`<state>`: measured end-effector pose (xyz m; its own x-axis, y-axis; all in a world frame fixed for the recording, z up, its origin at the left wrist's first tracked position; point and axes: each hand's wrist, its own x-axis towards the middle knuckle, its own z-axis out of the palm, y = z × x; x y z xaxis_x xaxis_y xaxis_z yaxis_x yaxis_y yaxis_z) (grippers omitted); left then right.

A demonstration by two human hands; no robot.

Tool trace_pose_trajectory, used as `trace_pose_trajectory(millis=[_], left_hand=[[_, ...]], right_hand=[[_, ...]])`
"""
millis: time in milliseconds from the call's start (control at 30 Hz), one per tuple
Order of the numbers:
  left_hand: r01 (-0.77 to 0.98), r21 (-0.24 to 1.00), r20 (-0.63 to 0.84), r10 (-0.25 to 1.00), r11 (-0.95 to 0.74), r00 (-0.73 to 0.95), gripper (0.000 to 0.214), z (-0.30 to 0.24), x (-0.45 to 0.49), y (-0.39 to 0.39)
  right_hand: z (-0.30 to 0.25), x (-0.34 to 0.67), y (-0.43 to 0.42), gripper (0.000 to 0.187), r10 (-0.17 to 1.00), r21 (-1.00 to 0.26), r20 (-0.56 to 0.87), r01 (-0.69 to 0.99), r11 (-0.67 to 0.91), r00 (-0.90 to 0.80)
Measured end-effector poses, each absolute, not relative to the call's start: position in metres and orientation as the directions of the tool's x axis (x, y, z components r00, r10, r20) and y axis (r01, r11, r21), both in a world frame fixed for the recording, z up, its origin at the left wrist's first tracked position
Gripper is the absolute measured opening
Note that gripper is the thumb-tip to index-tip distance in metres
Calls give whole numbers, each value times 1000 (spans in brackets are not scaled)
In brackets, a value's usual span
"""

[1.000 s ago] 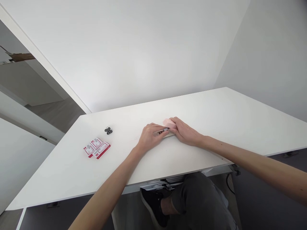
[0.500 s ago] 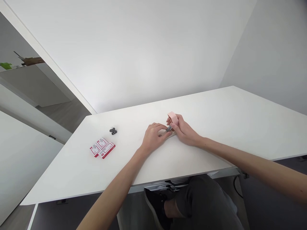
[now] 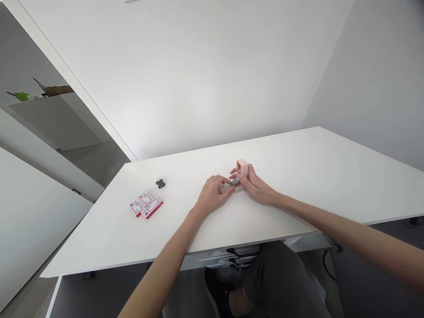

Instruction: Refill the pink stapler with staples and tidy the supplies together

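Note:
A pink stapler (image 3: 243, 167) is opened up in the middle of the white table (image 3: 271, 225), its pink top tilted upward. Around that top my right hand (image 3: 257, 183) is closed. A grey metal strip (image 3: 235, 181), seemingly the stapler's staple channel, slants down from it. My left hand (image 3: 213, 193) has thumb and fingertips closed at the lower end of this metal part. Between thumb and palm a small bit of the stapler's base (image 3: 220, 191) shows. Whether loose staples are between my fingers is too small to tell.
To the left lie several small red-and-white boxes (image 3: 145, 204), side by side. Behind them sits a small black object (image 3: 160, 183), perhaps a staple remover. A white wall (image 3: 198, 79) rises behind the table. My knee (image 3: 281, 274) is below the front edge, by black drawer handles (image 3: 240, 253).
The camera view has shifted slightly, so the table sits a little lower and to the right. The stapler's pink top has turned slightly in my right hand. Both hands keep their hold.

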<state>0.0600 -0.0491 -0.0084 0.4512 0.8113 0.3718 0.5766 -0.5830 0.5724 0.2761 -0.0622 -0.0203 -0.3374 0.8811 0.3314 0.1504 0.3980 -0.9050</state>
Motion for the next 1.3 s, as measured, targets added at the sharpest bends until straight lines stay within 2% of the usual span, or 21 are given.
trace_pose_trajectory(millis=[167, 467, 700, 833, 1033, 1167, 1300], left_hand=[[577, 565, 384, 807, -589, 448, 18, -10, 59, -51], [629, 446, 413, 770, -637, 487, 31, -14, 57, -60], [662, 464, 416, 805, -588, 423, 26, -13, 54, -64], [678, 430, 431, 795, -596, 426, 23, -14, 55, -65], [715, 337, 438, 774, -612, 456, 15, -15, 58, -66], [717, 316, 438, 766, -621, 471, 15, -17, 61, -65], [694, 308, 415, 748, -651, 518, 22, -19, 64, -63]], right_hand=[[-22, 279, -67, 44, 865, -870, 354, 216, 444, -355], [-25, 283, -72, 74, 883, -835, 350, 321, 446, -313], [-26, 282, -77, 65, 879, -793, 365, 392, 467, -308], [-28, 281, -75, 62, 881, -771, 381, 428, 471, -282], [-27, 267, -68, 36, 864, -720, 411, 478, 503, -290], [-26, 256, -65, 28, 889, -768, 369, 450, 456, -271], [-29, 254, -63, 31, 921, -830, 319, 404, 385, -221]])
